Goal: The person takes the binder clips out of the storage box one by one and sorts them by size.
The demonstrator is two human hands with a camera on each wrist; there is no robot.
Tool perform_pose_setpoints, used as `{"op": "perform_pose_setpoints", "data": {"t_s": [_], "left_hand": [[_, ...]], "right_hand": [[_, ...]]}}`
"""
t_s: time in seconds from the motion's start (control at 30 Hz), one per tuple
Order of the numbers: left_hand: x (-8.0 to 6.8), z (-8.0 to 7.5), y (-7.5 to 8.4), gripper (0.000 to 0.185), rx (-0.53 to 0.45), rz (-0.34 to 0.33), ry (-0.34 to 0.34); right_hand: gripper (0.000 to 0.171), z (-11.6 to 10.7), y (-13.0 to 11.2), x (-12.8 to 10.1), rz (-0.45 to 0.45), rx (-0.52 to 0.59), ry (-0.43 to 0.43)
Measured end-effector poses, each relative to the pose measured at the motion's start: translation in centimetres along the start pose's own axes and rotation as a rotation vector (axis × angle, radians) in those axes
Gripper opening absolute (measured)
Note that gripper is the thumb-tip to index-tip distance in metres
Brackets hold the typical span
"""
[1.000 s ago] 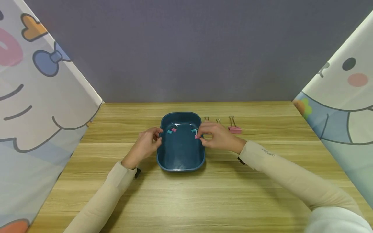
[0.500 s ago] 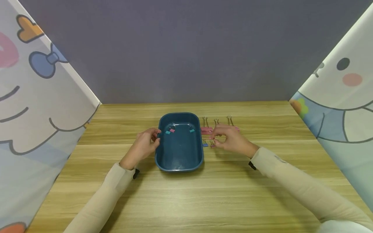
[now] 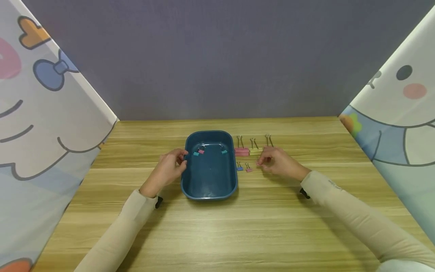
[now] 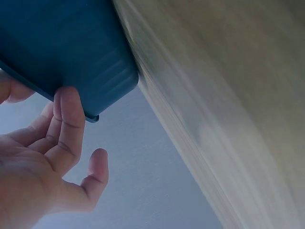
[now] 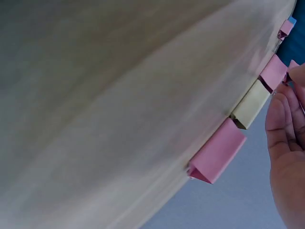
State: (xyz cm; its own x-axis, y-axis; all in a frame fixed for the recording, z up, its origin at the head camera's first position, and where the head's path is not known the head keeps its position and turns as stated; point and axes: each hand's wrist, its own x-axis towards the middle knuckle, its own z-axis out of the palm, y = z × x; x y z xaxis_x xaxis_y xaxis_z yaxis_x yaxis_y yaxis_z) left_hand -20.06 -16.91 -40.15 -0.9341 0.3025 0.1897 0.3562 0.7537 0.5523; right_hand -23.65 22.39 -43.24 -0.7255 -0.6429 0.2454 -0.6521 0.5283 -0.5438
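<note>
On the wooden table [image 3: 217,230], a blue tray [image 3: 209,192] sat at the centre, with a row of clips off its 3 o'clock side. The left hand [image 3: 168,169] was at the tray's 9 o'clock rim; in the left wrist view its fingers [image 4: 66,125] lay against the tray's outer wall and edge, bent round it, with the thumb out of sight, so it seemed to be gripping the rim, though I could not be sure.

The right hand [image 3: 276,163] rested on the table at the tray's 3 o'clock, apart from it, fingers loosely curled. Whether it pinched anything could not be told; the fingertips were too small and blurred. Just at its 9 o'clock lay a small pink clip [image 3: 249,169] and, nearer the tray, a small blue clip [image 3: 239,168].

At the hand's 11 o'clock stood three larger clips in a line: a pink clip [image 3: 241,152] beside the tray, a yellow clip [image 3: 255,151] next to it, and a third clip [image 5: 217,151], pink in the right wrist view, partly hidden behind the hand in the head view.

Inside the tray, near its 12 o'clock end, lay three tiny clips: a teal one [image 3: 195,153], a pink one [image 3: 201,151] touching it, and another teal one [image 3: 224,152] at the 1 o'clock corner.
</note>
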Motion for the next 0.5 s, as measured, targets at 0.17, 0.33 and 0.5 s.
{"op": "perform_pose_setpoints", "data": {"t_s": [0.17, 0.33, 0.5], "left_hand": [[0.05, 0.01, 0.06, 0.028, 0.000, 0.000, 0.003], [0.02, -0.03, 0.10, 0.028, -0.002, 0.008, 0.002], [-0.02, -0.06, 0.02, 0.028, -0.009, 0.015, 0.002]], "right_hand": [[0.018, 0.16, 0.35, 0.12, -0.041, -0.015, -0.020], [0.019, 0.38, 0.35, 0.32, -0.071, -0.024, -0.084], [0.021, 0.49, 0.13, 0.64, -0.068, -0.011, -0.136]]}}
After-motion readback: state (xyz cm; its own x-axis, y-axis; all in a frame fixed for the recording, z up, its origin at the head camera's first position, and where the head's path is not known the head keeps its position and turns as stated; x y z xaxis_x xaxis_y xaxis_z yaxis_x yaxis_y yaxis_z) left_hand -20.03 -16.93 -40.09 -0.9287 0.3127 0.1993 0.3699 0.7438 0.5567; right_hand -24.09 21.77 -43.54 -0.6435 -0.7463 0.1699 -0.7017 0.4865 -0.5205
